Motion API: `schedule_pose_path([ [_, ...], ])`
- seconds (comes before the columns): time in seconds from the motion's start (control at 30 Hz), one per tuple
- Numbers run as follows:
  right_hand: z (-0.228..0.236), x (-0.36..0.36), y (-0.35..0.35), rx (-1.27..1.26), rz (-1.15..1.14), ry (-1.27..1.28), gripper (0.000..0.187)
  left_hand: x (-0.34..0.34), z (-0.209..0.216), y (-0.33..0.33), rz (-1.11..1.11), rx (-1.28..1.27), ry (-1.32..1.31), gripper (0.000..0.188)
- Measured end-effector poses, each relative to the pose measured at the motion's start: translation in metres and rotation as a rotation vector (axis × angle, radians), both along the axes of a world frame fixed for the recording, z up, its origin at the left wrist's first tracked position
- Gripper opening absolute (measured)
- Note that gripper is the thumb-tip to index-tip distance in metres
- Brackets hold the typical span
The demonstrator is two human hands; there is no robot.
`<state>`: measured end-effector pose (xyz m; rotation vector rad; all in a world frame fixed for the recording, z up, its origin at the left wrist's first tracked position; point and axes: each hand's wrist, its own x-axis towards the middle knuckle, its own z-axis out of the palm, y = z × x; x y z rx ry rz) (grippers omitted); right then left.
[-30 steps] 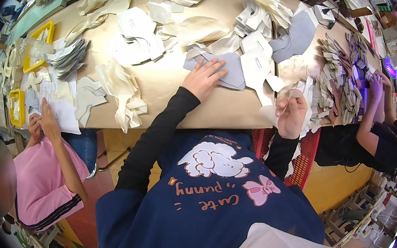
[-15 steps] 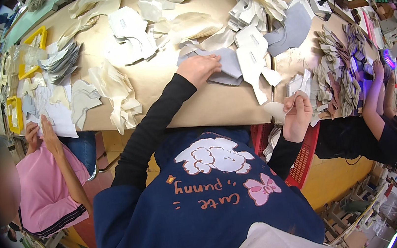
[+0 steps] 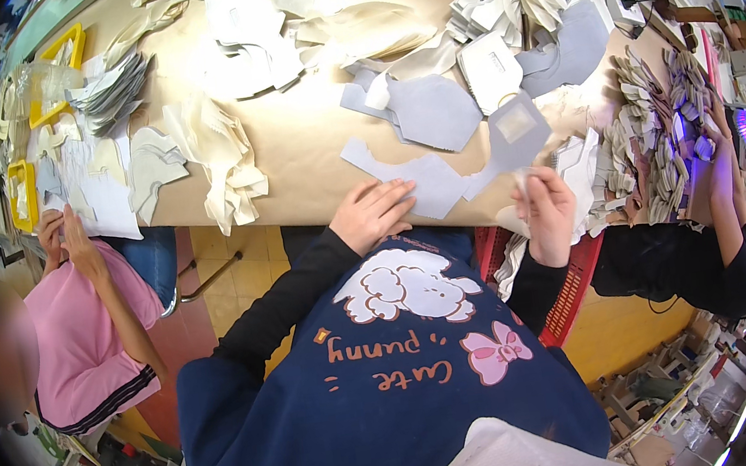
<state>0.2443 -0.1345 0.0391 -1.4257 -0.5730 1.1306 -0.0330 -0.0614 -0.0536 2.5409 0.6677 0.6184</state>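
Observation:
My left hand (image 3: pixel 375 216) lies flat near the table's front edge, its fingertips resting on a curved grey cut piece (image 3: pixel 428 184). Beside that, a second grey piece (image 3: pixel 505 153) bears a pale square patch (image 3: pixel 515 125) and partly overlaps a white cut piece (image 3: pixel 491 69). My right hand (image 3: pixel 549 213) is raised at the table edge, thumb and fingers pinched on a small pale scrap (image 3: pixel 524 186) whose kind is blurred. Farther back lies a larger grey piece (image 3: pixel 437 111), apart from both hands.
White pieces (image 3: pixel 252 47) and cream pieces (image 3: pixel 219 154) lie in stacks across the brown-covered table (image 3: pixel 290 164). At right are heaped small parts (image 3: pixel 658 123); below the edge is a red basket (image 3: pixel 571 292). People sit on both sides, a pink shirt (image 3: pixel 96 332) at left.
My left hand has come back toward me, from the grey stack to the table edge. Two grey pieces now lie in front of me. The white piece now appears partly covered.

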Motion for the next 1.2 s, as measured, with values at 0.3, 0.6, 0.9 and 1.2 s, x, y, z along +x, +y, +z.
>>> schedule_pose_path([
  [0.3, 0.003, 0.001, 0.014, -0.146, 0.112, -0.098, 0.019, 0.063, 0.007, 0.018, -0.020, -0.078, 0.058, 0.061],
  [0.6, 0.016, 0.009, -0.024, 0.045, -0.177, -0.154, 0.015, 0.031, 0.006, 0.012, -0.028, -0.198, -0.039, 0.056],
  [0.9, 0.007, -0.075, 0.035, -0.141, 0.592, -0.299, 0.015, -0.056, 0.004, 0.011, 0.429, -0.065, -0.043, 0.018],
  [1.2, -0.028, -0.139, 0.046, 0.152, 0.846, -0.741, 0.011, -0.057, -0.001, 0.020, 0.485, -0.135, -0.102, 0.013],
])
